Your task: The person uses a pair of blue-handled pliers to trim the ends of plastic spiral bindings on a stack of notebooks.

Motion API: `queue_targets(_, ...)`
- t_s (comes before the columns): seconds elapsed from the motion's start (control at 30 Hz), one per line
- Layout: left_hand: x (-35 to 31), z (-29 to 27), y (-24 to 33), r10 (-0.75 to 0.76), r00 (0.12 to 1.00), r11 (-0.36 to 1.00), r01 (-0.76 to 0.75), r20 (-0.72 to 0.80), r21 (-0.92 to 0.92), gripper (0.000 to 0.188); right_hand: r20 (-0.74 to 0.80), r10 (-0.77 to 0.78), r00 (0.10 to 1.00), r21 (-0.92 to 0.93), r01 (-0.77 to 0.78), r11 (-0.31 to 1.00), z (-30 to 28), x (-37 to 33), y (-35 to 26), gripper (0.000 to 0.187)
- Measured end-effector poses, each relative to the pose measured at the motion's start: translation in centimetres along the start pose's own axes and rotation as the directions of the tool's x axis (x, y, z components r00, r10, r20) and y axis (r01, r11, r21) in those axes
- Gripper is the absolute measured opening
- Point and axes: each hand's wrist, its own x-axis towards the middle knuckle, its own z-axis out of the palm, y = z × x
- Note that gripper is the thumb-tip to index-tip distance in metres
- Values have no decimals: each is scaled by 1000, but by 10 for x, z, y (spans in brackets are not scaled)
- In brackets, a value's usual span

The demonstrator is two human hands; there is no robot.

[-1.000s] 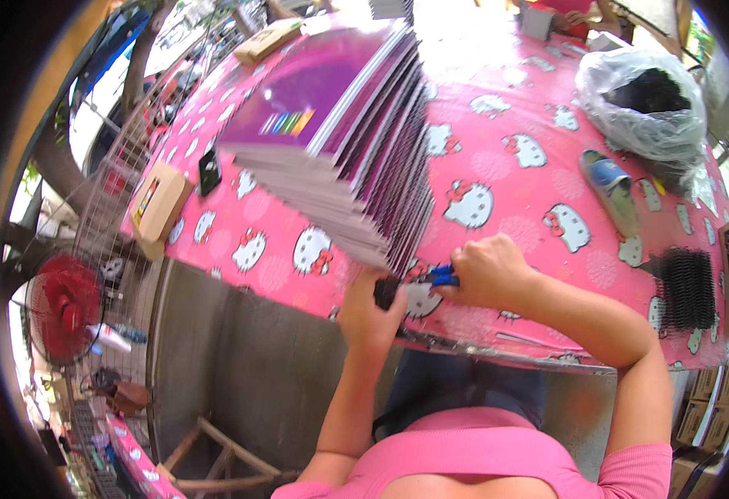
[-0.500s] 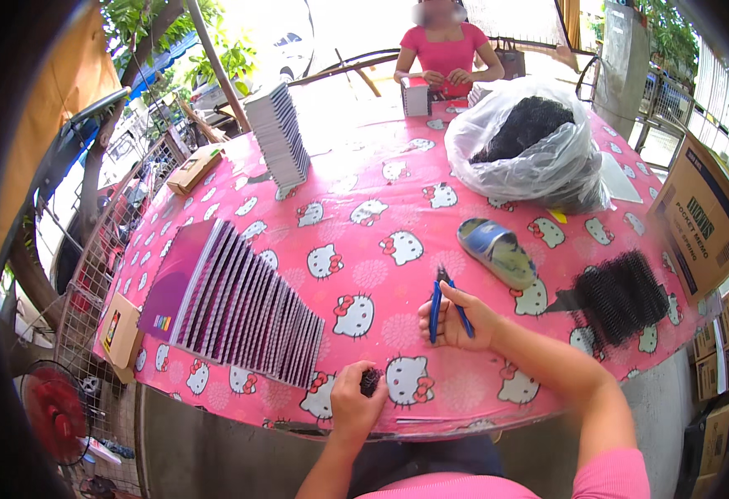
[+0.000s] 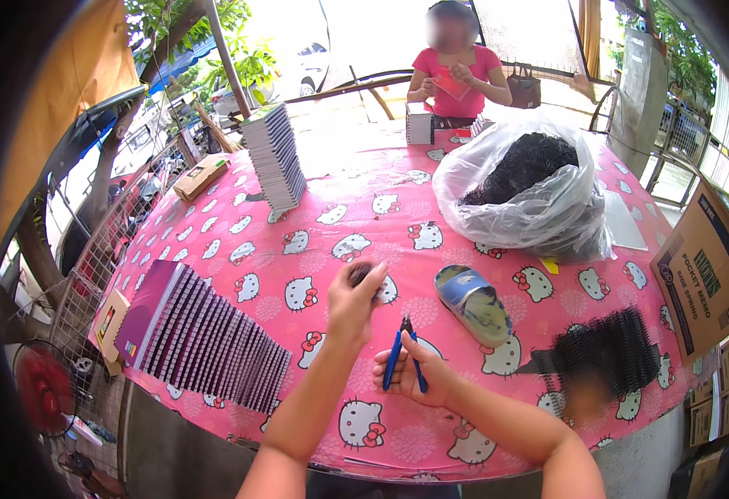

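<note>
My left hand (image 3: 350, 309) is raised over the middle of the pink table, its fingers closed round a small dark bunch (image 3: 360, 273) whose make is too blurred to tell. Lower and to the right, my right hand (image 3: 432, 376) holds blue-handled pliers (image 3: 392, 363) with the jaws pointing away from me and the handles spread. A blue and yellowish slipper (image 3: 474, 306) lies just beyond that hand. On the left, a row of purple-covered spiral notebooks (image 3: 206, 337) leans in overlapping order. Black plastic binding coils (image 3: 607, 353) are heaped at the right.
A tall stack of notebooks (image 3: 274, 162) stands at the far left. Farther right, a clear plastic bag (image 3: 464, 187) holds a black tangled mass (image 3: 532, 162). One person (image 3: 464, 79) sits across the table. A brown carton (image 3: 704, 270) stands at the right edge; a small box (image 3: 200, 176) lies far left.
My left hand has moved up and away from the near edge with the dark bunch. My right hand, still holding the pliers, sits lower and farther left in view. The whole view has shifted.
</note>
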Motion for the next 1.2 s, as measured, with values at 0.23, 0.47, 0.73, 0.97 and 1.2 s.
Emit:
queue_targets(0.23,105,136,-18,225,950,948,-265,215,179,44,51,35,998,52,-38,998,-3,3,-1,58)
queue_targets(0.47,168,212,-52,393,791,478,-612,470,630,66,-94,53,994,7,-52,999,7,2,-1,49)
queue_targets(0.73,183,198,-74,-25,766,365,-591,642,719,67,-85,52,995,-9,-53,999,9,2,-3,46)
queue_targets(0.97,176,170,-85,288,736,174,-669,613,722,53,-17,73,997,-18,-73,997,0,8,3,51)
queue_targets(1.2,142,168,-70,310,924,381,-336,223,861,35,-25,49,999,8,-48,999,-11,5,-3,51)
